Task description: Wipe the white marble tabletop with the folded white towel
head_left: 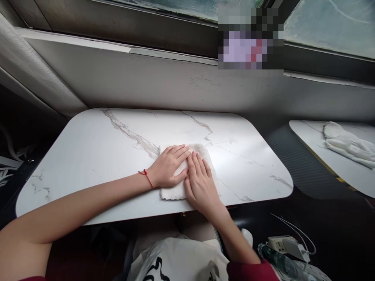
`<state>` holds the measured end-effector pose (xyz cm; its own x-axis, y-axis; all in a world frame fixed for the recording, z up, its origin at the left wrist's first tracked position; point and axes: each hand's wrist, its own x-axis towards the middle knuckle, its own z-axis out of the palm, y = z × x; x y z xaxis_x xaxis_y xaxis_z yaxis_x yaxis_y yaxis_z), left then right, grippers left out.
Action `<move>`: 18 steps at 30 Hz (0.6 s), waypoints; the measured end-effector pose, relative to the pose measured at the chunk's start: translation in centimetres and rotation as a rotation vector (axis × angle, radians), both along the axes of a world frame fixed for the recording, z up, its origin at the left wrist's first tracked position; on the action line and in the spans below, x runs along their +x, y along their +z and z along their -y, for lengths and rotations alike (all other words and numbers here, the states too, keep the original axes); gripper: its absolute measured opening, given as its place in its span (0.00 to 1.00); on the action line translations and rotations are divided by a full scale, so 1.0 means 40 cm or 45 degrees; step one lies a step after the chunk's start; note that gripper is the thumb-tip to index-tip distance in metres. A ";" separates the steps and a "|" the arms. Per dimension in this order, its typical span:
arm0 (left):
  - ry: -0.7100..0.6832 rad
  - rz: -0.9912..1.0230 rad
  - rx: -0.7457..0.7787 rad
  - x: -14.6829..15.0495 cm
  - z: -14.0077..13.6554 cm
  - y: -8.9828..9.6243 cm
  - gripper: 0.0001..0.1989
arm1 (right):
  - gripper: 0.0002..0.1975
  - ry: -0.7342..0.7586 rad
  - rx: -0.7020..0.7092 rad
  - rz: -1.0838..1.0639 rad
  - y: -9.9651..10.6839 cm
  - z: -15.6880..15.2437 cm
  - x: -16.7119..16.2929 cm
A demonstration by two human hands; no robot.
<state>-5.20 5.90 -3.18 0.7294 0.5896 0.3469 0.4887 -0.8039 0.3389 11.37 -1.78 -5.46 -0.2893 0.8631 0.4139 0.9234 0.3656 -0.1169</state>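
Note:
A white cloth [171, 194] lies flat on the white marble-patterned table [234, 156], close to its front edge. My left hand [170, 166] rests on the cloth's left part, palm down with its fingers stretched out; a red string bracelet is on that wrist. On the cloth's right part lies my right hand [200, 181], also flat with fingers extended. The fingertips of both hands meet near the cloth's far edge. Much of the cloth is hidden under the hands, and neither hand grips it.
At the right stands a second marble-patterned table [310, 134] bearing a crumpled white cloth [348, 144]. A padded grey wall [175, 82] runs behind, under the windows. Below right are a power strip [281, 244] with a white charger and a plastic bottle [284, 263].

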 end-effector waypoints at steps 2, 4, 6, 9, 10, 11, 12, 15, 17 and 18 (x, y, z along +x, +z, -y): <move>-0.040 -0.015 -0.008 -0.002 -0.033 0.001 0.28 | 0.32 0.068 0.003 0.050 0.001 -0.027 0.033; -0.032 -0.028 -0.007 0.009 -0.062 -0.003 0.29 | 0.30 0.132 -0.015 0.098 0.008 -0.059 0.073; -0.010 -0.058 0.005 0.034 -0.089 -0.011 0.30 | 0.30 0.177 -0.062 0.134 0.017 -0.101 0.112; 0.024 -0.128 0.023 0.085 -0.142 -0.022 0.31 | 0.30 0.193 -0.163 0.154 0.029 -0.186 0.159; 0.041 -0.149 0.027 0.102 -0.165 -0.024 0.31 | 0.30 0.182 -0.192 0.150 0.030 -0.218 0.171; 0.057 -0.167 0.029 0.118 -0.192 -0.025 0.31 | 0.30 0.167 -0.215 0.141 0.030 -0.250 0.182; 0.071 -0.184 0.028 0.133 -0.222 -0.024 0.31 | 0.30 0.151 -0.228 0.128 0.029 -0.283 0.192; 0.079 -0.225 0.012 0.171 -0.321 -0.016 0.30 | 0.30 0.115 -0.212 0.088 0.024 -0.376 0.217; 0.069 -0.251 0.007 0.195 -0.385 -0.008 0.30 | 0.30 0.097 -0.192 0.077 0.023 -0.433 0.234; 0.075 -0.263 0.007 0.206 -0.415 -0.005 0.29 | 0.30 0.089 -0.189 0.077 0.025 -0.460 0.242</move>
<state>3.06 22.48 -3.37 0.7496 0.6319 0.1970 0.5935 -0.7735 0.2226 21.06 16.62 -4.47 -0.3715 0.8903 0.2633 0.9032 0.4122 -0.1195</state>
